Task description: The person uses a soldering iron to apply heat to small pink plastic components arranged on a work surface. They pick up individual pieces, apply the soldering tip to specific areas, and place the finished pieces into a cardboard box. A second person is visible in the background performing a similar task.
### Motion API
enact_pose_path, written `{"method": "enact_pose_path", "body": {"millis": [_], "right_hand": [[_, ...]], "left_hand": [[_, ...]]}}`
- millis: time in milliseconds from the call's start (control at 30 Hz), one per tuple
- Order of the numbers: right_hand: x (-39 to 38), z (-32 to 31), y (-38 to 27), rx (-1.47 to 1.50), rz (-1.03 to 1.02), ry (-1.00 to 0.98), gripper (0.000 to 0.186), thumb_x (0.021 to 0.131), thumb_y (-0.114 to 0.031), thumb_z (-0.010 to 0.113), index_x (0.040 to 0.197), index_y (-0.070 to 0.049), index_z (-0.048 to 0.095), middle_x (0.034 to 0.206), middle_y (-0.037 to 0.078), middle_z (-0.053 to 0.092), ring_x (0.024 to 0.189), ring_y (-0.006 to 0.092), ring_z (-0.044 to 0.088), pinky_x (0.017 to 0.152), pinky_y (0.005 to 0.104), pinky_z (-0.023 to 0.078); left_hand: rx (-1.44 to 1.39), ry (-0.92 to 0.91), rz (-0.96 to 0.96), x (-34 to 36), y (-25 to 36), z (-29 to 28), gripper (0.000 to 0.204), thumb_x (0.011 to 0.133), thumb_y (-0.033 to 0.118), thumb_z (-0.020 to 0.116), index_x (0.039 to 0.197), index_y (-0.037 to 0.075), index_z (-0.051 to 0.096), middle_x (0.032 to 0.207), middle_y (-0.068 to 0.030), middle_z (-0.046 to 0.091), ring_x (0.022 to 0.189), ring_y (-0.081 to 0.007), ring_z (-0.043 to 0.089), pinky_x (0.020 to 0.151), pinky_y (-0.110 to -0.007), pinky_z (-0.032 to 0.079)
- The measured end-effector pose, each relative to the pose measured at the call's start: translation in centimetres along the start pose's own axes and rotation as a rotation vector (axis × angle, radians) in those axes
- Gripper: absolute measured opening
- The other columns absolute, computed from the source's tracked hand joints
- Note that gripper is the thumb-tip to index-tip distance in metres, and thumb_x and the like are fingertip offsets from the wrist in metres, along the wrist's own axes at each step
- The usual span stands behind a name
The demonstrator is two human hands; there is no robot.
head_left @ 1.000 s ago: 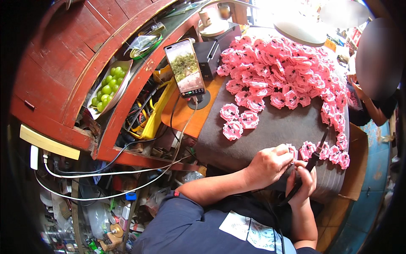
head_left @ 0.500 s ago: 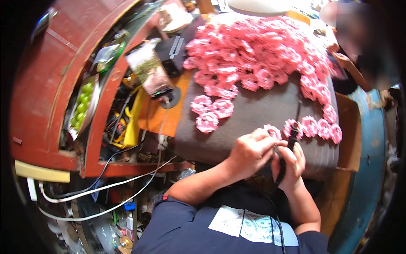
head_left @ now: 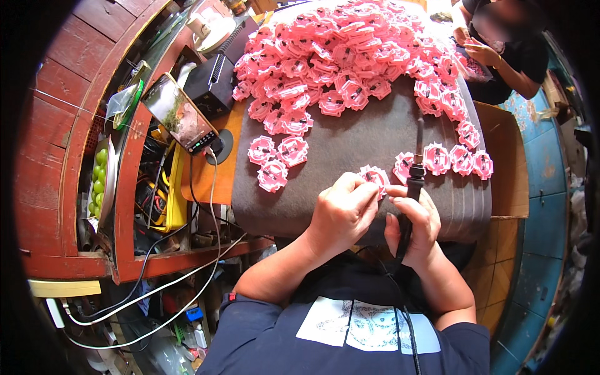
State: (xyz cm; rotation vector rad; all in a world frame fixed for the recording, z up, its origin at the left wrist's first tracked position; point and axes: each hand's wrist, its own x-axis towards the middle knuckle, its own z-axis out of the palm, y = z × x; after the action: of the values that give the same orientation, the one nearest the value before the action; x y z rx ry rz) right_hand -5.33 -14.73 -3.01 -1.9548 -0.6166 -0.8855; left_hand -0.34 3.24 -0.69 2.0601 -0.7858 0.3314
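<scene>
The left hand (head_left: 342,215) pinches a pink piece (head_left: 375,178) between thumb and fingers, above the near part of the counter (head_left: 350,140). The right hand (head_left: 417,225) has its fingers curled around the black handle of an iron (head_left: 415,175), whose slim shaft points to the far side; one fingertip is just beside the held piece, and I cannot tell whether it touches.

The near edge of the counter runs just below the hands. A stretch of dark cover opens from the hands toward the far side, with a trio of pieces (head_left: 272,175) to its left and a row of four (head_left: 461,160) to its right. The iron overlaps the row's left end in view; the right end lies near the counter's right edge. A large pile (head_left: 337,62) fills the far part, and a strand of it runs down the right side.

Left of the counter, a phone (head_left: 181,115) leans on a stand on an orange board (head_left: 234,134), near a black box (head_left: 209,87). Beyond are a yellow bin (head_left: 177,194), a red cabinet (head_left: 47,187) and green grapes (head_left: 99,178). On the right are a carton (head_left: 509,156) and a blue surface (head_left: 540,237); at far right, another person's hands (head_left: 480,53).
</scene>
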Motion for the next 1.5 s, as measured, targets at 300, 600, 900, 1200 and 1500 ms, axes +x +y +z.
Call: {"method": "enact_pose_path", "body": {"millis": [300,600,900,1200,1500], "right_hand": [[1.0,0.3,-0.3,-0.075,-0.016,-0.086,0.046,0.083,0.0,0.073,0.127,-0.001,0.06,0.109,0.022,0.071,0.088,0.0419,0.069,0.081,0.0486,0.057],[-0.3,-1.6,-0.5,0.0,-0.035,-0.012,0.039,0.088,-0.001,0.07,0.126,0.002,0.062,0.102,0.018,0.072,0.08,0.0349,0.07,0.074,0.0478,0.057],[-0.8,-4.0,-2.8,-0.176,-0.038,-0.052,0.059,0.101,-0.042,0.07,0.133,0.006,0.061,0.094,0.02,0.068,0.074,0.0366,0.065,0.072,0.0478,0.056],[-1.4,-4.4,-3.4,-0.075,-0.048,-0.078,0.031,0.083,-0.01,0.074,0.111,0.004,0.07,0.085,0.013,0.065,0.065,0.0282,0.063,0.06,0.0396,0.053],[-1.6,-4.5,-3.6,-0.07,-0.051,-0.097,0.029,0.082,-0.007,0.072,0.109,0.003,0.069,0.082,0.011,0.065,0.063,0.0267,0.062,0.058,0.0384,0.052]], "left_hand": [[-0.065,0.045,0.028,0.5,0.2,0.2,0.021,0.085,-0.001,0.079,0.105,0.004,0.079,0.097,-0.0135,0.074,0.083,-0.0294,0.075,0.072,-0.037,0.061],[-0.033,0.039,0.0,0.1,0.0,0.1,0.016,0.085,-0.002,0.078,0.1,0.002,0.077,0.092,-0.0141,0.07,0.077,-0.0284,0.072,0.067,-0.037,0.058],[-0.005,0.026,-0.017,0.1,0.2,0.2,0.014,0.085,-0.002,0.078,0.098,0.001,0.075,0.091,-0.0145,0.068,0.075,-0.0289,0.07,0.066,-0.037,0.056],[-0.003,0.022,-0.022,0.3,0.2,0.4,0.01,0.087,-0.002,0.076,0.096,0.002,0.073,0.091,-0.0138,0.067,0.073,-0.0282,0.069,0.064,-0.038,0.056],[0.017,0.019,0.005,0.2,0.0,0.7,0.012,0.086,-0.002,0.076,0.097,0.002,0.072,0.092,-0.0136,0.068,0.074,-0.0282,0.07,0.065,-0.037,0.057]]}}
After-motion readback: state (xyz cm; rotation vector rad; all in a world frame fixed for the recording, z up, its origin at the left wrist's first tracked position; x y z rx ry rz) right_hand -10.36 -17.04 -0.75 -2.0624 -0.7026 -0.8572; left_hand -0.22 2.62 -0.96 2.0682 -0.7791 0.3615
